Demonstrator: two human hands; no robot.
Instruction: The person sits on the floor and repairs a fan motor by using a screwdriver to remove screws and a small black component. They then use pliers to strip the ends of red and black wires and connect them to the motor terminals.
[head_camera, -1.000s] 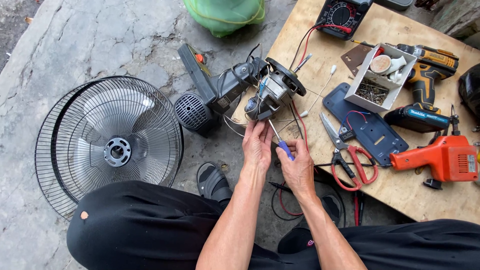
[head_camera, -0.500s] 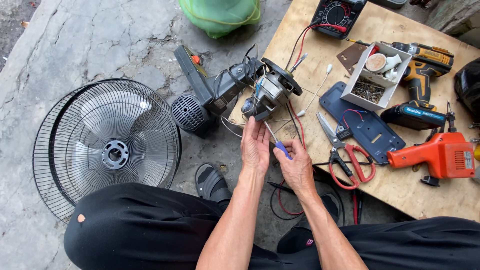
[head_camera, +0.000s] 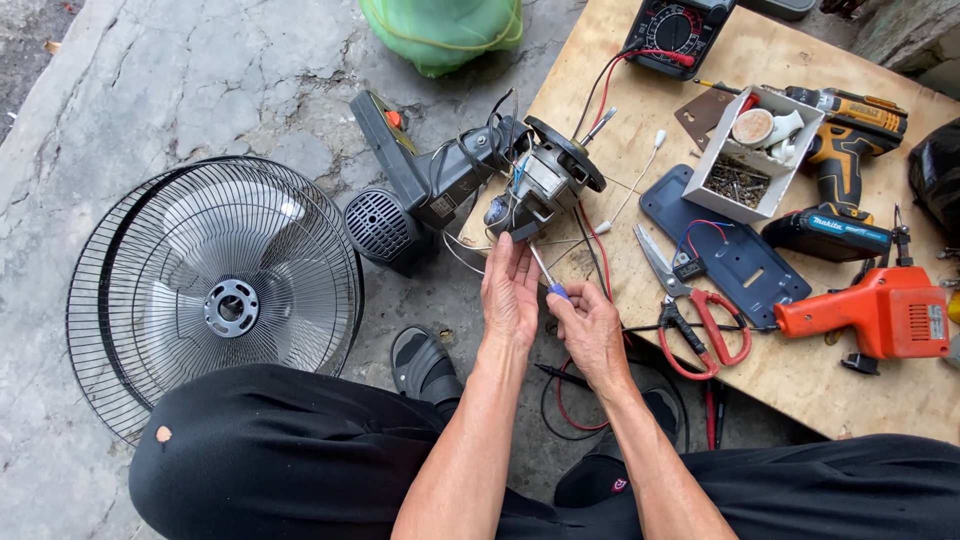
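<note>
A bare fan motor (head_camera: 545, 180) with loose wires lies at the left edge of a wooden board (head_camera: 800, 370). My left hand (head_camera: 510, 295) reaches up beside the motor's lower end, fingertips close to its wires. My right hand (head_camera: 590, 330) grips a small blue-handled screwdriver (head_camera: 548, 280) whose shaft points up toward the motor. The dark fan housing and stand (head_camera: 410, 200) lies on the concrete just left of the motor.
Fan grilles (head_camera: 215, 300) lie at the left. On the board lie red-handled scissors (head_camera: 690, 310), a blue plate (head_camera: 720, 245), a white box of small parts (head_camera: 755, 150), a cordless drill (head_camera: 845, 170), an orange tool (head_camera: 880, 315) and a multimeter (head_camera: 675, 35). A green bag (head_camera: 440, 30) sits beyond.
The view has shifted slightly. Both hands stay at the motor, with the screwdriver held in the right hand throughout; little else differs.
</note>
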